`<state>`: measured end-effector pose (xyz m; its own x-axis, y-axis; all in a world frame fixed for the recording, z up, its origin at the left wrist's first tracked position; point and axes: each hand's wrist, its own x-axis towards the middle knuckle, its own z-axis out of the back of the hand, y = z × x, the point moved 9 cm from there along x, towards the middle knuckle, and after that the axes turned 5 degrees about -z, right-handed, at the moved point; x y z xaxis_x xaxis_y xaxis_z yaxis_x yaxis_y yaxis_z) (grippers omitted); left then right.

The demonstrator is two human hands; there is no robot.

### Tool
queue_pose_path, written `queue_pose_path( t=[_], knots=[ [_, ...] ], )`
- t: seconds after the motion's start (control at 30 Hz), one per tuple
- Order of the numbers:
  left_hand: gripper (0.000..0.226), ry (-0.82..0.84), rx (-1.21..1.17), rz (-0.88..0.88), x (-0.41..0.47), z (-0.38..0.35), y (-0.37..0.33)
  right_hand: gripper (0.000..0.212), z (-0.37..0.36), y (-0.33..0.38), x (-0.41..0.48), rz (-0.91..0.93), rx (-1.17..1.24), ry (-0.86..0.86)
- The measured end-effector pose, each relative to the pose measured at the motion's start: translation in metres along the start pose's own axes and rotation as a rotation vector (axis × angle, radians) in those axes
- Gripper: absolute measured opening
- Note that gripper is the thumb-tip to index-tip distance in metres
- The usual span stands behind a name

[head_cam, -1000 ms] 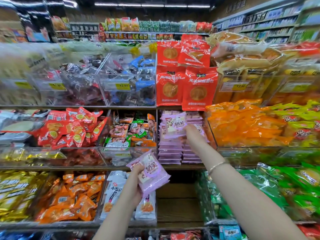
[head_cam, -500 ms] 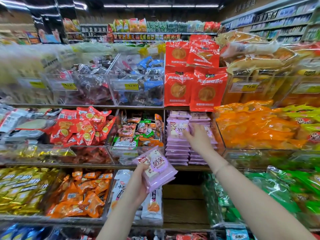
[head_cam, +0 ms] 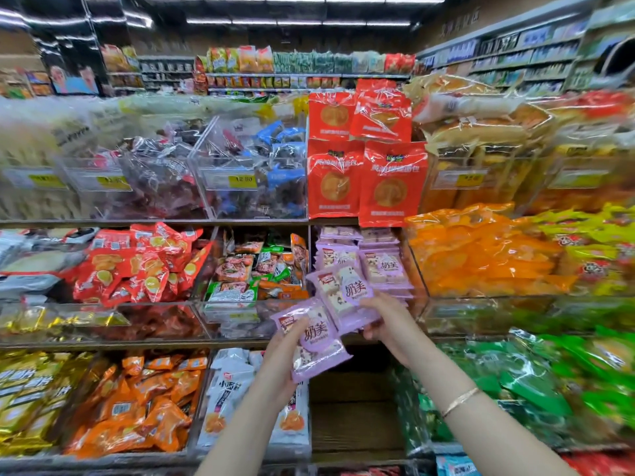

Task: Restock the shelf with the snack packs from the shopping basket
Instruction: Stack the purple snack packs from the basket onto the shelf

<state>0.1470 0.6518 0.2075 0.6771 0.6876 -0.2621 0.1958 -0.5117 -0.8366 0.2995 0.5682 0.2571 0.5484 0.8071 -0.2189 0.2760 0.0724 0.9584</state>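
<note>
Two purple snack packs are in hand, both in front of the middle shelf (head_cam: 103, 343). The left hand (head_cam: 281, 365) grips the lower pack (head_cam: 314, 341), thumb laid across its printed face and the other fingers curled out of sight behind it; the bundle looks thick, so it may be more than one pack, though I cannot tell. The right hand (head_cam: 388, 321) pinches the upper pack (head_cam: 343, 297) at its lower right edge, thumb on top and fingers folded beneath.

These packs should be light and soft — glossy film over something cushiony inside. The film is likely slick, so the sealed edge or a flat pinch across the middle is the safer hold; hard squeezing could crush the contents.

Just beyond the right fingertips stand the stacked purple packs (head_cam: 381, 266) of the same kind in their own compartment, two neat piles behind a clear front, already high. A new pack probably has to go in flat on top.

To the right of the right fingers, orange bags (head_cam: 481, 255) fill a clear bin; above them hang red bags (head_cam: 391, 180). Left of the left fingers sit mixed small sachets (head_cam: 254, 269). Below both hands the shelf bay is bare brown board (head_cam: 354, 417). Behind runs a dim shop aisle.
</note>
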Motion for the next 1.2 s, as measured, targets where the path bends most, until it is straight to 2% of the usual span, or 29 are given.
queue_pose_path(
  t=[0.13,0.2,0.3,0.4,0.5,0.6,0.67,0.8,0.9,0.97,1.03,1.13,1.17,1.2],
  knots=[
    [0.068,-0.025,0.001,0.011,0.001,0.006,-0.005,0.015,0.043,0.016,0.016,-0.058,0.256,-0.287],
    [0.058,-0.048,0.008,0.025,-0.001,0.009,-0.004,0.024,0.051,0.013,0.025,-0.126,0.481,-0.328],
    [0.045,-0.067,0.021,0.035,-0.005,0.012,0.0,0.037,0.054,0.011,0.033,-0.109,0.727,-0.367],
    [0.036,-0.064,0.0,0.046,-0.009,0.011,0.003,0.037,0.062,0.009,0.033,-0.013,0.722,-0.41],
    [0.036,-0.051,-0.035,0.041,-0.012,0.011,0.003,0.035,0.062,-0.003,0.029,-0.04,0.777,-0.395],
    [0.035,-0.041,-0.049,0.031,-0.013,0.008,0.002,0.016,0.063,-0.006,0.018,0.021,0.617,-0.414],
    [0.033,-0.025,-0.051,0.034,-0.013,-0.001,0.001,0.012,0.047,-0.009,0.005,0.0,0.567,-0.342],
    [0.033,0.045,-0.047,0.05,-0.014,-0.033,-0.005,0.017,-0.006,-0.012,-0.025,0.018,-0.133,-0.067],
    [0.035,0.071,-0.014,0.014,-0.011,-0.049,-0.011,0.017,-0.019,-0.002,-0.037,0.154,-0.335,-0.037],
    [0.031,0.107,0.07,-0.063,-0.007,-0.058,-0.017,0.018,-0.014,0.006,-0.037,0.177,-0.304,-0.079],
    [0.028,0.098,0.388,-0.252,-0.005,-0.06,-0.036,0.015,-0.006,0.006,-0.033,0.115,-0.172,-0.105],
    [0.037,-0.038,1.015,-0.832,-0.011,-0.054,-0.089,0.013,0.01,0.021,-0.019,0.105,-0.142,-0.203],
    [0.039,-0.088,1.2,-0.989,-0.012,-0.052,-0.099,0.016,0.015,0.03,-0.013,0.113,-0.158,-0.244],
    [0.039,-0.118,1.358,-1.075,-0.007,-0.052,-0.104,0.019,0.019,0.04,-0.006,0.123,-0.185,-0.285]
  ],
)
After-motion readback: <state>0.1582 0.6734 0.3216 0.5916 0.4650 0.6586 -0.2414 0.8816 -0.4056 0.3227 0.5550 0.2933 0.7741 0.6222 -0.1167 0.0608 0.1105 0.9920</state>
